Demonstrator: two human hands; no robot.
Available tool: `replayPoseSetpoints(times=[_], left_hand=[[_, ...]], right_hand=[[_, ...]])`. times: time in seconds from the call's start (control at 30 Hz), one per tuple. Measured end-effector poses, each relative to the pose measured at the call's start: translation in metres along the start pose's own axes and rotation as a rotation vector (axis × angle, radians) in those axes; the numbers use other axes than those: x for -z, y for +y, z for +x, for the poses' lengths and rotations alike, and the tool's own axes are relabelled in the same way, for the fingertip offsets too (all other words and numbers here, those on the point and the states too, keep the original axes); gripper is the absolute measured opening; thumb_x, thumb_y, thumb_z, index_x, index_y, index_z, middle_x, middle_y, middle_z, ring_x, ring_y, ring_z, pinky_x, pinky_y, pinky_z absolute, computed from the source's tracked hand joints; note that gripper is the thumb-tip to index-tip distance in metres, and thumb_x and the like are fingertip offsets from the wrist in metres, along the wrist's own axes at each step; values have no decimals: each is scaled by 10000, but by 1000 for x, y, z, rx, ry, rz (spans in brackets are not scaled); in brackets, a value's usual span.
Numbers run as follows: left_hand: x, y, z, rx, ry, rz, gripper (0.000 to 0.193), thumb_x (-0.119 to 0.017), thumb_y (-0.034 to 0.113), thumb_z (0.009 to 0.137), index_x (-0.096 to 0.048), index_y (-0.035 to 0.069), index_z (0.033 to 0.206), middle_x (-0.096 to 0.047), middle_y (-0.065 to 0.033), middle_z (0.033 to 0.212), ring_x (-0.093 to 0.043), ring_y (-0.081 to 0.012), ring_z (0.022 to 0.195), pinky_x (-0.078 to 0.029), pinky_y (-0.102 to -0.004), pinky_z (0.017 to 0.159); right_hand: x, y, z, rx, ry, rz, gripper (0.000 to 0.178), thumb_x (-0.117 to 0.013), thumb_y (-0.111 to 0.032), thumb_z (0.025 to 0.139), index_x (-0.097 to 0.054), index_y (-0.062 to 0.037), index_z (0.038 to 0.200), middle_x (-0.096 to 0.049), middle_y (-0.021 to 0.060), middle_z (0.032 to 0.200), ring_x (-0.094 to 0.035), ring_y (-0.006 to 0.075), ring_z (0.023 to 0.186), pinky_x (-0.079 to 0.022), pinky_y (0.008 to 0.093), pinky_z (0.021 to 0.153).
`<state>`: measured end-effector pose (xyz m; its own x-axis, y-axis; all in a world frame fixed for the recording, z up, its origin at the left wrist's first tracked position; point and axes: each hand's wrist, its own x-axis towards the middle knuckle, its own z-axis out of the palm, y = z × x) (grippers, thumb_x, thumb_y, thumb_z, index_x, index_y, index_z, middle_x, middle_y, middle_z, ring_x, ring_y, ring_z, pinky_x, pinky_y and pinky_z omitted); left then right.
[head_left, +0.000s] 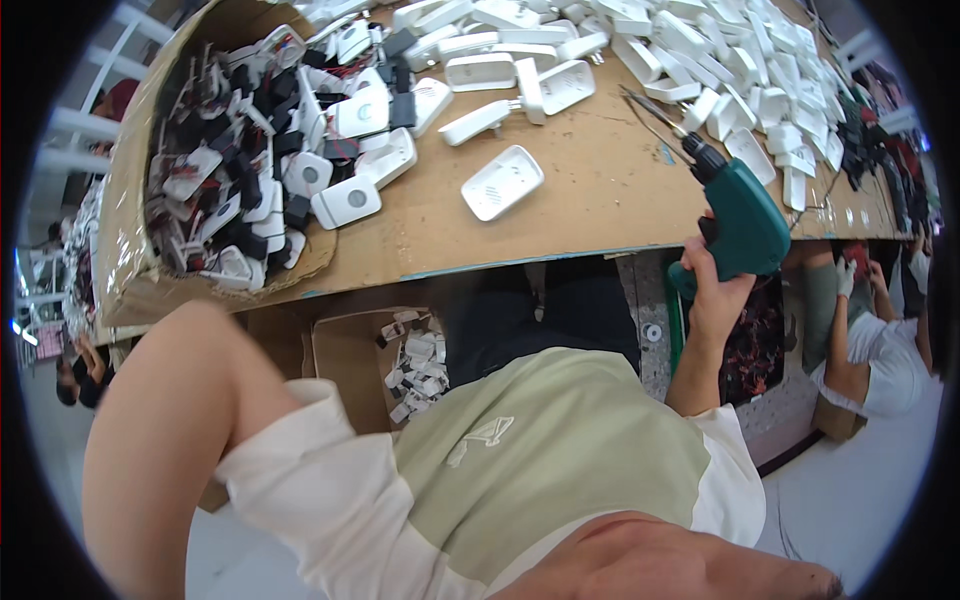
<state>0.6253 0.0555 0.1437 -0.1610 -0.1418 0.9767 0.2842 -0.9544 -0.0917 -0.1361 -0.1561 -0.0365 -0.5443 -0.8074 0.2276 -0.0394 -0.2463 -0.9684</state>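
Note:
My right hand (718, 290) is wrapped round the handle of a green cordless drill (745, 215) with a black chuck. It holds the drill over the table's front edge, and the long thin bit points up and left toward the white housings. My left arm (165, 420) is bent sharply at the elbow on the left side, and its hand is out of view. A single white plastic housing (502, 183) with slots lies alone on the table in front of me. Just beyond it rest some white housings with plug ends (480, 122).
On the left of the cardboard-covered table (590, 205), a cardboard box (125, 245) overflows with white and black parts and thin wires. Piled white housings (690, 50) cover the far right. Below stands a carton (335, 365) of small white pieces. Another person (870, 350) sits at right.

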Motion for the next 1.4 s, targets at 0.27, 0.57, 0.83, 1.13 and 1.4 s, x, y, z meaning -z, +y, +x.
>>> replayPoseSetpoints(times=[0.27,0.57,0.83,1.13,1.4], left_hand=[[131,5,7,-36,11,-260,420,-427,228,1027,-505,-61,1320,-608,-201,1253,-618,-268,1109,-534,-362,924],[86,-49,-10,-10,62,-402,400,-417,193,1043,-478,-87,1322,-608,-221,1236,-642,-273,1058,-566,-353,887],[121,-40,38,-159,127,-680,383,-408,162,1057,-454,-109,1324,-607,-240,1221,-663,-278,1012,-595,-345,853],[276,67,92,-271,183,-865,364,-398,126,1073,-428,-134,1326,-607,-260,1204,-687,-284,961,-628,-336,816],[479,276,-83,-412,-890,-2006,625,-739,256,865,-500,-133,1293,-578,-291,1210,-525,-477,1121,-440,-502,985]], right_hand=[[7,7,2,-33,-32,-38,369,-733,55,818,-639,39,1175,-683,70,984,-587,78,676,-482,225,600],[19,13,-20,-72,-14,-77,440,-676,65,826,-572,39,1252,-652,103,1053,-575,106,692,-486,250,601],[14,18,-11,-26,-70,-99,449,-693,38,829,-577,52,1262,-647,87,1050,-565,101,720,-453,237,617],[-14,17,-4,-54,-60,-68,407,-689,50,841,-600,40,1238,-642,86,1019,-546,95,692,-448,243,606],[13,26,-4,-144,-128,-28,324,-671,34,864,-641,51,1186,-620,38,889,-516,79,680,-423,231,638]])
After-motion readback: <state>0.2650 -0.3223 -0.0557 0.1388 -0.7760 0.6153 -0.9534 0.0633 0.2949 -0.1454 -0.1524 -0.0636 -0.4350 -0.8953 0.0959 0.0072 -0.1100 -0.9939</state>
